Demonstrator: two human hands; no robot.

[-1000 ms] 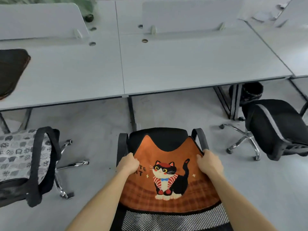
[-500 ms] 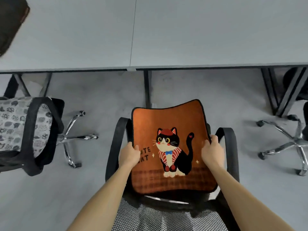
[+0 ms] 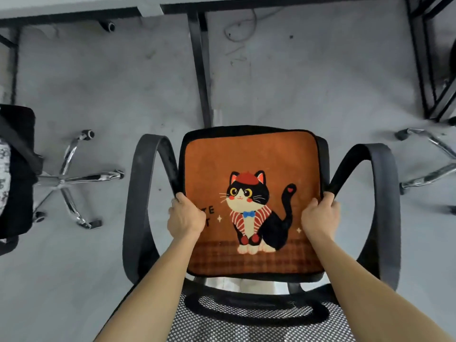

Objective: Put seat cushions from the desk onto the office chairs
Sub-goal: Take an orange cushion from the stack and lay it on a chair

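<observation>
Your left hand (image 3: 186,218) and right hand (image 3: 319,218) each had a closed grip on the cushion (image 3: 251,154) at nine and three o'clock, likely to square it on the chair (image 3: 138,193).

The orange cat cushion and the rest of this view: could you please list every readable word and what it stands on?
"TE": on the orange cushion, left of the cat; earlier letters lie under the left hand.
"T": the line below, partly covered by that hand.
Patterned cushion at the left edge: print too blurred to read.
</observation>
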